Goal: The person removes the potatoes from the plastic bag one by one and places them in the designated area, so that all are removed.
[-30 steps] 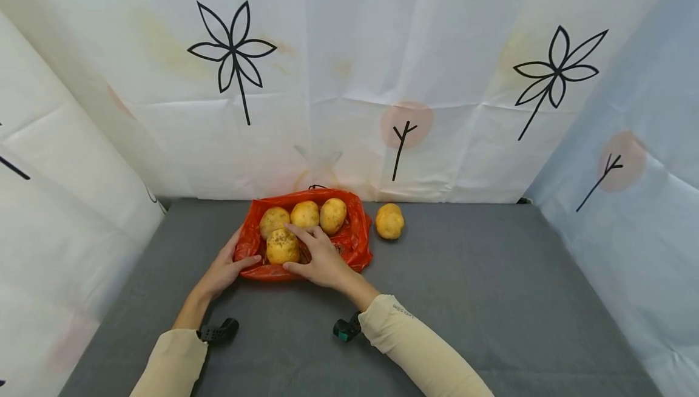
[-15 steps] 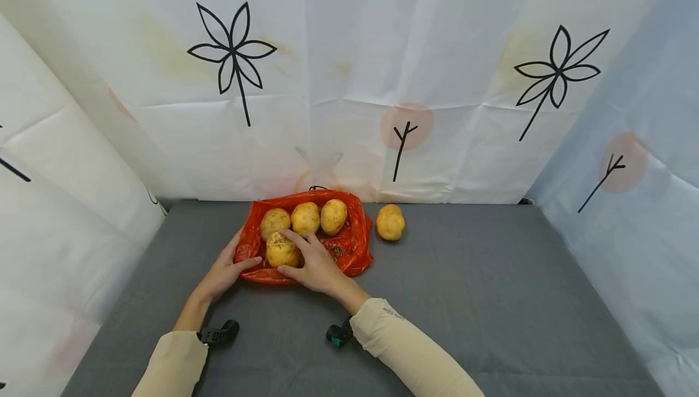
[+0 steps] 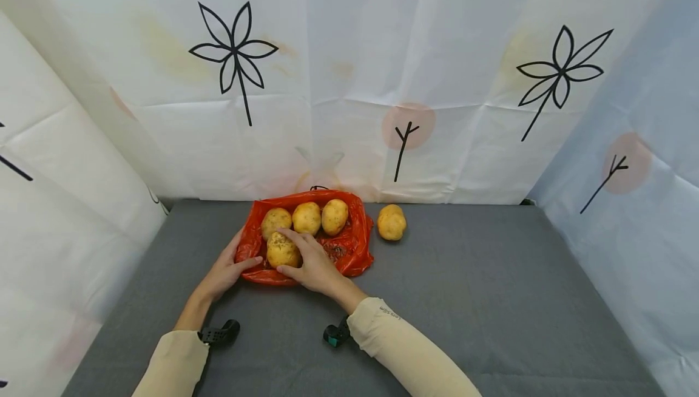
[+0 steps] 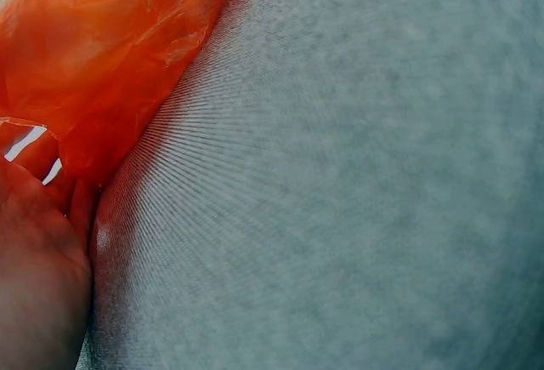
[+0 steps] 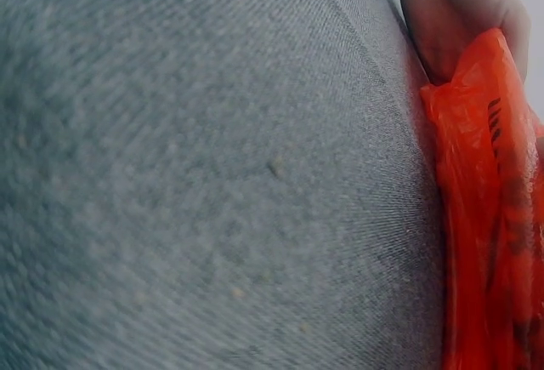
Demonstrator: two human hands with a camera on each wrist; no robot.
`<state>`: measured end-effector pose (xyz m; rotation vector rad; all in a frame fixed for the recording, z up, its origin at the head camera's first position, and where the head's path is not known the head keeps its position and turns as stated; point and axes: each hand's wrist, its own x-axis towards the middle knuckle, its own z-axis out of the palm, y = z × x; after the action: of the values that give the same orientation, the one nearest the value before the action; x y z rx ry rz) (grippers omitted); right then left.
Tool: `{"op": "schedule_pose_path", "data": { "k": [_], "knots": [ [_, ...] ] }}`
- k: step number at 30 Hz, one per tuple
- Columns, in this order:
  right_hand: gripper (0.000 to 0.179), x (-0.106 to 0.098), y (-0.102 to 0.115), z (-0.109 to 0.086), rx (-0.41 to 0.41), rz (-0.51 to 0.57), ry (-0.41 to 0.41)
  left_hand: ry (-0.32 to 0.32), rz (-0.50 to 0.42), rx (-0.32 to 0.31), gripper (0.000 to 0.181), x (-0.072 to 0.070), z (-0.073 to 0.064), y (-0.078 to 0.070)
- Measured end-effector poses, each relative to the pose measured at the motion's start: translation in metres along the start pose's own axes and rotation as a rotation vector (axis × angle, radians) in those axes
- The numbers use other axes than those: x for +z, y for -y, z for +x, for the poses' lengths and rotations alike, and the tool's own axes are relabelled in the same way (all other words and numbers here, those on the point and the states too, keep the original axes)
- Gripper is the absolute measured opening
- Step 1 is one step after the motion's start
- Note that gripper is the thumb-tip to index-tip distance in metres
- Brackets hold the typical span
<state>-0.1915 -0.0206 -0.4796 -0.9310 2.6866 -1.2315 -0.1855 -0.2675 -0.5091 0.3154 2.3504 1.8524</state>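
Note:
A red plastic bag (image 3: 357, 245), its mouth spread wide, lies at the back of the table. My left hand (image 3: 221, 272) holds its left side, thumb over the rim and fingers outside. Inside, my right hand (image 3: 318, 269) grips a yellowish potato (image 3: 282, 251) with dark specks, thumb at the front and fingers over the far side. Three more potatoes (image 3: 307, 218) sit in a row along the bag's back. Red film (image 4: 110, 55) bunches above the hand in the left wrist view; in the right wrist view the bag's side (image 5: 484, 208) stands along the right edge.
A single loose potato (image 3: 391, 222) rests on the table right of the bag. Grey cloth covers the table (image 3: 469, 300). White printed sheets (image 3: 349, 81) hang close behind the bag and along both sides.
My right hand has shifted slightly left and toward me, closer round the front potato. My left hand stays at the bag's left side.

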Motion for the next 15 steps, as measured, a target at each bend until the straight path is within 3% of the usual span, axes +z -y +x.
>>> {"op": "schedule_pose_path", "data": {
  "k": [15],
  "knots": [
    [0.067,-0.0001,-0.0017,-0.0015,-0.056,0.000,0.008,-0.006,0.020,-0.006,0.087,-0.0003,-0.0001,-0.0003]
  ]
}}
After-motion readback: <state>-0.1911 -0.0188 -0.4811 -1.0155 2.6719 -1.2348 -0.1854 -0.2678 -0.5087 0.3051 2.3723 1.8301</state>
